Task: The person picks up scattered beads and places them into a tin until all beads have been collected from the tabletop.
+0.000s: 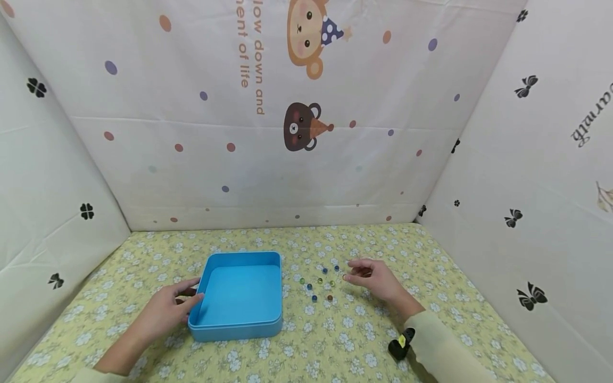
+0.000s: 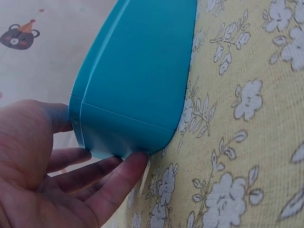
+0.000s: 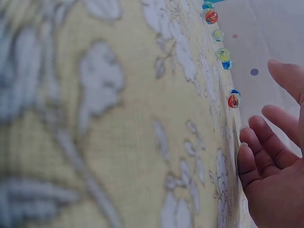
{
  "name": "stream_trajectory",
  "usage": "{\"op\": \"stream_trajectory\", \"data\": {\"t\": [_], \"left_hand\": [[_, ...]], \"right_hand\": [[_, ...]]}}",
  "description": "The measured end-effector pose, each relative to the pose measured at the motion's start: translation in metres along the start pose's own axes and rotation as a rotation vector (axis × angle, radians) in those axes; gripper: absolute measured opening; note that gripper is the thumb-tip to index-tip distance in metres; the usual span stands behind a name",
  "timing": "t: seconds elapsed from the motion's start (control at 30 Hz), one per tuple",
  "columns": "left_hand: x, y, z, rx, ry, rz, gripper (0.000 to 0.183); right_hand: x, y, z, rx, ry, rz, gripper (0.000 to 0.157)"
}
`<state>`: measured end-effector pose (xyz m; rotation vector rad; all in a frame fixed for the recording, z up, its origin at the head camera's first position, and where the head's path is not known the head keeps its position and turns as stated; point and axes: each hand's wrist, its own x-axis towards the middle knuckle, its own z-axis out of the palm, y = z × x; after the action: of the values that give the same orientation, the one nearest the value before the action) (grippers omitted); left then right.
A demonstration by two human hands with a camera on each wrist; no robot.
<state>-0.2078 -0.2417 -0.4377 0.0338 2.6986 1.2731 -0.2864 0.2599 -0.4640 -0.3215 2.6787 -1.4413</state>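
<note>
tray [image 1: 246,295] first: it's a blue, square-ish one with rounded corners, sitting flat on the tabletop [image 1: 287,367], which has a yellow cloth with white flowers on it. left hand [image 1: 165,308] is pinching its left wall, thumb over the rim and the other fingers up against the outside near a corner, easiest to see in the left wrist view. over to the right of the tray there's a loose bunch of little glass marbles, well apart from it: four look blue [image 1: 314,298], three are yellowish green [image 1: 320,280], and one is a reddish brown marble [image 1: 330,298] at the near side. then there's one orange-red marble [image 3: 233,100] at the right end of the bunch, closest to the right hand [image 1: 378,279]. in the head view it looks right by the thumb tip, but the right wrist view shows a gap, with the thumb and index spread and the other fingers a bit bent, nothing pinched. a small black gadget [image 1: 401,344] with a yellow bit sits beside the right sleeve [image 1: 445,346]. behind everything is a white backdrop [image 1: 258,175] with dots, sideways lettering and cartoon animal heads in party hats.
</note>
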Motion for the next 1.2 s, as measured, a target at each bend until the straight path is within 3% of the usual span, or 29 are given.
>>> {"op": "stream_trajectory", "data": {"t": [0.3,0.6,0.87,1.2], "left_hand": [[-0.0015,0.0024,-0.0011,-0.003,-0.007,-0.007,0.066],[-0.0015,0.0012,-0.0003,-0.014,-0.013,-0.013,0.065],[-0.004,0.001,-0.002,-0.034,-0.027,-0.011,0.065],[-0.0071,-0.0004,-0.0017,-0.156,-0.074,-0.029,0.07]], "right_hand": [[0.0008,-0.0019,-0.0012,-0.007,-0.045,-0.062,0.047],[0.0029,-0.0022,-0.0001,-0.031,-0.059,-0.041,0.042],[0.0053,-0.0053,0.0019,-0.04,-0.081,-0.078,0.041],[0.0057,-0.0051,0.0021,-0.01,-0.085,-0.084,0.039]]}}
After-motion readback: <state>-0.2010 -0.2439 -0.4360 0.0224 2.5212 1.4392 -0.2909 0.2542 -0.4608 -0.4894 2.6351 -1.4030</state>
